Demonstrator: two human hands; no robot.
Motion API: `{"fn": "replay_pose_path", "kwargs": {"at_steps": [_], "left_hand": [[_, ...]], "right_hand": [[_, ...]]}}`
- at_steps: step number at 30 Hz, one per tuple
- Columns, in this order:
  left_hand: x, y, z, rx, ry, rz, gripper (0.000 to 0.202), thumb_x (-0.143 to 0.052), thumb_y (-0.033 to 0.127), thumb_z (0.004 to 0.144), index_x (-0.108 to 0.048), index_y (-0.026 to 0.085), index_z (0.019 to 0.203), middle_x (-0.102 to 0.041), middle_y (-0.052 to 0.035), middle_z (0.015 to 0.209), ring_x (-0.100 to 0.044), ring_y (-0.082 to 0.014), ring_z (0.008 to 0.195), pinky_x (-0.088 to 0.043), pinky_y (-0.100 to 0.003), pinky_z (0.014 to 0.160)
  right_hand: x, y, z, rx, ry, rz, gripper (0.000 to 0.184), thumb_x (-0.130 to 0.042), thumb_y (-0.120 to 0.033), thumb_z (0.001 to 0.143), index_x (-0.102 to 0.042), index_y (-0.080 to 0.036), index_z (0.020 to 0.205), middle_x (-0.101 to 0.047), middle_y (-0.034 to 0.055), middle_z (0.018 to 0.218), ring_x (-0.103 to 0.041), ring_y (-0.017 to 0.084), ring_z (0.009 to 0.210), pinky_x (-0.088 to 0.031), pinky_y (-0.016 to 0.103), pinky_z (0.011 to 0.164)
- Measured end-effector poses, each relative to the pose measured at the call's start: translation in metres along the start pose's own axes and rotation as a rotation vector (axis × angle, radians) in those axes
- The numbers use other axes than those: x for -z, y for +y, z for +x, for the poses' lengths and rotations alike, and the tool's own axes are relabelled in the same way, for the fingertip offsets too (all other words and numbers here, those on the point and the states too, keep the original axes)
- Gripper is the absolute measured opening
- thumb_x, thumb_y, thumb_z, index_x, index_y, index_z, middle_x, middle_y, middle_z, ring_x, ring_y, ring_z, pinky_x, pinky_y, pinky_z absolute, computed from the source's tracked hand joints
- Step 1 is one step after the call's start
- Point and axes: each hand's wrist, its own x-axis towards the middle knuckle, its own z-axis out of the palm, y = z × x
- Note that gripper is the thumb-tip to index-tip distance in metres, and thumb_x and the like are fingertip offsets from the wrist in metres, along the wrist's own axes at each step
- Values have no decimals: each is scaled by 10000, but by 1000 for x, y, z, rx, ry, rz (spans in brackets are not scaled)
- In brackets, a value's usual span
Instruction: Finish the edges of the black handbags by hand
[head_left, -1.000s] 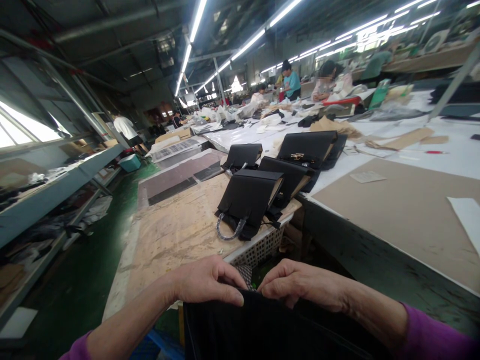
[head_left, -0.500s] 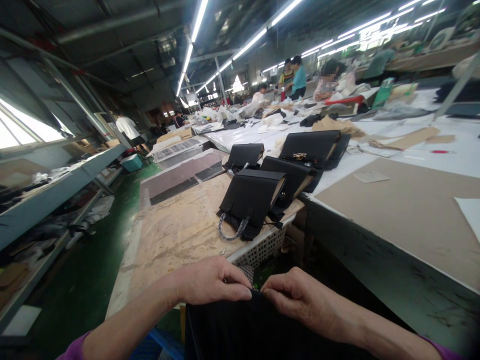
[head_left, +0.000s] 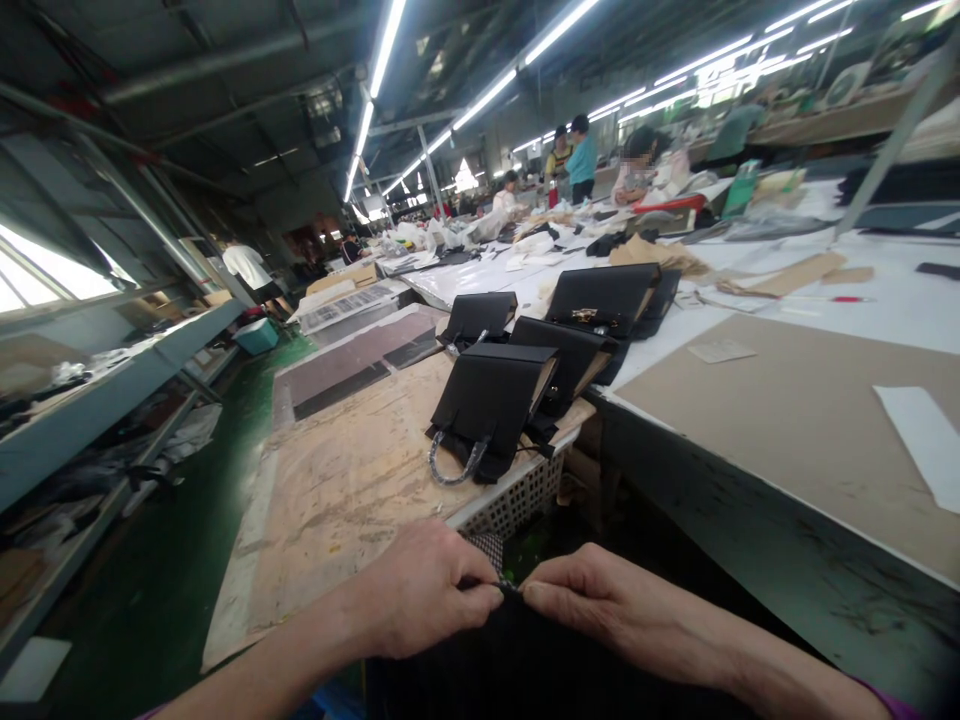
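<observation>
My left hand (head_left: 431, 590) and my right hand (head_left: 589, 595) face each other low in the view, thumbs and fingers pinched on the upper edge of a black piece of material (head_left: 517, 660). A short stretch of that edge shows between the fingertips. What the black piece is as a whole I cannot make out, as it runs out of the bottom of the view. Just behind my left fingers is a patch of checked cloth (head_left: 487, 549). Ahead on the wooden bench, a black handbag (head_left: 491, 395) lies with its wrapped handle towards me.
More black handbags (head_left: 562, 350) lie behind the nearest one, by the white table (head_left: 480, 270). A beige board (head_left: 810, 370) covers the table at right. Below the wooden bench (head_left: 330, 480) is a perforated crate (head_left: 510, 500). Several people work farther back.
Both hands stay pinched on the black edge, and slightly more of the edge shows between them. The view has shifted a little to the right.
</observation>
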Motion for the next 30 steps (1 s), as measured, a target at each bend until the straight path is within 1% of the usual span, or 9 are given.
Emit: {"fn": "replay_pose_path", "kwargs": {"at_steps": [3, 7, 9, 11, 14, 19, 22, 25, 30], "left_hand": [[0, -3, -3, -2, -3, -32, 355, -541, 225, 823, -363, 176, 520, -339, 52, 509, -348, -94, 499, -213, -262, 501], [0, -6, -6, -27, 2, -26, 342, -554, 222, 814, -393, 174, 516, -310, 59, 493, -324, -87, 480, -219, -252, 491], [-1, -6, -7, -43, 3, -26, 249, -553, 215, 820, -541, 180, 574, -384, 64, 513, -376, -87, 497, -250, -232, 502], [-2, -6, -5, -66, 3, -31, 168, -555, 227, 839, -701, 205, 758, -535, 60, 603, -485, -98, 575, -307, -208, 548], [-3, -5, -1, -63, 7, -43, 196, -592, 319, 869, -760, 248, 938, -682, 42, 775, -595, -135, 736, -368, -203, 639], [-6, -9, 6, 5, 26, -56, 179, -642, 322, 850, -758, 213, 769, -621, 50, 647, -573, -125, 669, -355, -200, 590], [-10, -18, 8, 27, 7, -115, 202, -635, 319, 845, -746, 185, 743, -625, 47, 644, -567, -123, 649, -361, -203, 576], [-13, -27, 12, 46, -32, -195, 207, -613, 321, 852, -750, 181, 785, -668, 39, 692, -592, -132, 673, -386, -206, 591], [-13, -23, 22, -61, -90, -227, 204, -601, 321, 877, -755, 254, 993, -737, 47, 912, -654, -154, 856, -440, -206, 735]], "right_hand": [[1, -2, 0, 17, -37, 18, 334, -533, -400, 949, -609, -144, 749, -371, -54, 652, -305, 95, 594, -240, 220, 488], [-3, -6, 2, 63, -1, -179, 240, -548, -289, 926, -664, -140, 780, -403, -64, 616, -333, 83, 568, -246, 205, 479], [-7, -8, 2, 99, 52, -304, 196, -552, -236, 905, -652, -147, 762, -411, -73, 584, -338, 72, 531, -238, 196, 464], [-11, -9, 2, 146, 110, -422, 202, -540, -201, 897, -611, -155, 714, -403, -77, 557, -328, 63, 496, -226, 194, 452], [-16, -8, 3, 203, 166, -569, 261, -509, -178, 911, -528, -169, 650, -381, -75, 542, -287, 63, 471, -218, 204, 449], [-15, 0, -13, 126, 239, -689, 287, -451, -271, 995, -596, -193, 759, -479, -53, 579, -345, 86, 483, -266, 226, 485], [-12, 7, -40, -23, 246, -656, 352, -399, -367, 1030, -635, -222, 814, -590, -25, 648, -472, 117, 537, -325, 236, 524], [-14, 13, -66, -121, 298, -502, 377, -386, -451, 1029, -680, -256, 897, -680, 0, 791, -609, 163, 701, -426, 237, 642], [-29, 19, -76, -103, 441, -254, 346, -432, -442, 1004, -721, -254, 996, -713, 7, 851, -657, 191, 774, -490, 230, 702]]}}
